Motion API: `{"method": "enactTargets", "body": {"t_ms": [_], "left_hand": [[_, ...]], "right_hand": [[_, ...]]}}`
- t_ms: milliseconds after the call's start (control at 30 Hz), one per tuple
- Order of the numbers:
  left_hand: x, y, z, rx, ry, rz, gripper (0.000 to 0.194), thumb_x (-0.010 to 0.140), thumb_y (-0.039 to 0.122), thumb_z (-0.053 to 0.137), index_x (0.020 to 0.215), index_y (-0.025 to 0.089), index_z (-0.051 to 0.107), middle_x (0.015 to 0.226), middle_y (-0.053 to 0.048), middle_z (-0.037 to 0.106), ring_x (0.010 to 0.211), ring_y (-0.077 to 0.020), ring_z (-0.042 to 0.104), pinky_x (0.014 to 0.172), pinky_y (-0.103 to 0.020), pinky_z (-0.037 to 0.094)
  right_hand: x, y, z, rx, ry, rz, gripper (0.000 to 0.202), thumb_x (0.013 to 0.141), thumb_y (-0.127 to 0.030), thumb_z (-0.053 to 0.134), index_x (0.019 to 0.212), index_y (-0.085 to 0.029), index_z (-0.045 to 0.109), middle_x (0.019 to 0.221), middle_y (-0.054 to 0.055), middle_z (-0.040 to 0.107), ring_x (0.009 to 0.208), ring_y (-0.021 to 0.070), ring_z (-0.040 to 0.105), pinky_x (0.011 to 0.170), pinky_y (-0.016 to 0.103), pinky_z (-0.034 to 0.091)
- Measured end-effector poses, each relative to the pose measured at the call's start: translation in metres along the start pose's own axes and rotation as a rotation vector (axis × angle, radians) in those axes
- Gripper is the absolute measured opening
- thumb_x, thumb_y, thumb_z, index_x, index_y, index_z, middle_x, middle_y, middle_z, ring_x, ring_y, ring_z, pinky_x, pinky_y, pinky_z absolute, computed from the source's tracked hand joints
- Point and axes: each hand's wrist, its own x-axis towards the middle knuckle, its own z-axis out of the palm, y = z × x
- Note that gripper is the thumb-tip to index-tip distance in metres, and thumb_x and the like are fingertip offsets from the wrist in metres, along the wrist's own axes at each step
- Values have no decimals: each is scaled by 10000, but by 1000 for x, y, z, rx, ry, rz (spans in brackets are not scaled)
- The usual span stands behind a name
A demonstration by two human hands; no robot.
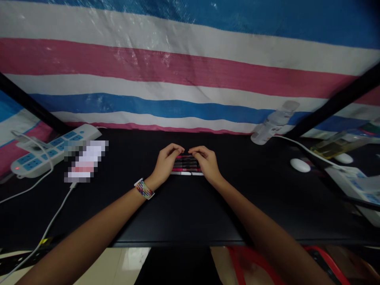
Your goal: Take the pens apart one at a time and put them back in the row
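Several pens [187, 164] lie side by side in a tight row on the black table, dark and red ones with a white pen [187, 173] nearest me. Around the left ends of the row my left hand [168, 161] is closed, its fingers curled and the thumb against the pens. My right hand [207, 162] closes the same way round the right ends. The two sets of fingertips almost meet above the far side of the row. Both hands cover the pen ends, so their tips and caps are hidden. A colourful woven watch band [144, 189] circles my left wrist.
At left lie a white power strip [56, 149] and a blurred-out phone-like object with a cable [61, 208]. A clear bottle [273, 123], a white mouse-like object [300, 165] and another power strip [353, 182] are at right. A striped sheet [190, 67] hangs behind the table [178, 221].
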Motion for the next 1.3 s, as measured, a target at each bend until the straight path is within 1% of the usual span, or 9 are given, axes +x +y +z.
{"method": "enactTargets", "body": {"t_ms": [133,333,533,733,967,1033,1100,1233,1300], "left_hand": [[-2,2,1,5,-19,-3,166,935,320,654,885,219,775,933,-42,767,974,-242,709,938,-387,543],[-1,3,-1,15,-22,-9,161,940,294,647,886,223,781,948,-42,773,988,-242,708,964,-395,542],[-1,2,0,46,5,14,153,941,253,636,875,221,771,923,-39,773,965,-241,708,935,-393,553],[3,-1,-4,97,22,72,136,933,244,638,879,217,760,912,-37,771,927,-230,702,900,-377,547],[12,-11,-12,116,74,68,161,945,237,603,886,205,749,933,-45,767,950,-227,701,909,-374,531],[13,-12,-13,118,78,51,162,942,234,594,893,207,746,934,-44,763,948,-223,698,909,-372,532],[14,-12,-13,113,75,44,160,931,234,591,897,208,745,940,-45,762,942,-218,694,913,-371,531],[13,-13,-13,112,70,58,162,929,263,590,897,210,740,942,-48,756,955,-222,694,911,-370,527],[13,-13,-13,121,68,59,162,935,272,588,894,214,733,935,-45,751,956,-225,692,906,-371,527]], "right_hand": [[-1,-1,0,0,-11,16,176,892,-267,661,850,-270,832,990,54,794,986,262,755,946,438,575],[-5,-1,2,-23,-11,30,176,900,-266,665,844,-266,832,972,58,796,939,260,751,945,450,584],[-5,-3,1,-85,-25,-4,180,923,-255,655,865,-270,825,1011,63,801,984,267,752,935,451,593],[-8,-14,-2,-259,-66,-182,197,916,-174,663,812,-267,802,1051,72,816,1097,296,729,1021,526,549],[-24,-34,-1,-353,-337,-500,217,959,-171,669,775,-259,745,1081,84,789,1214,316,671,1050,553,561],[-27,-38,0,-386,-414,-533,223,958,-169,680,763,-263,734,1094,80,791,1234,320,666,1056,566,553],[-29,-39,1,-389,-447,-553,223,970,-177,679,772,-265,731,1097,73,796,1228,315,673,1051,567,551],[-28,-39,0,-414,-399,-561,183,974,-166,665,841,-255,754,1113,98,786,1211,312,680,1033,554,566],[-27,-39,-2,-443,-397,-555,187,968,-169,676,820,-258,749,1118,102,782,1212,318,677,1032,558,569]]}}
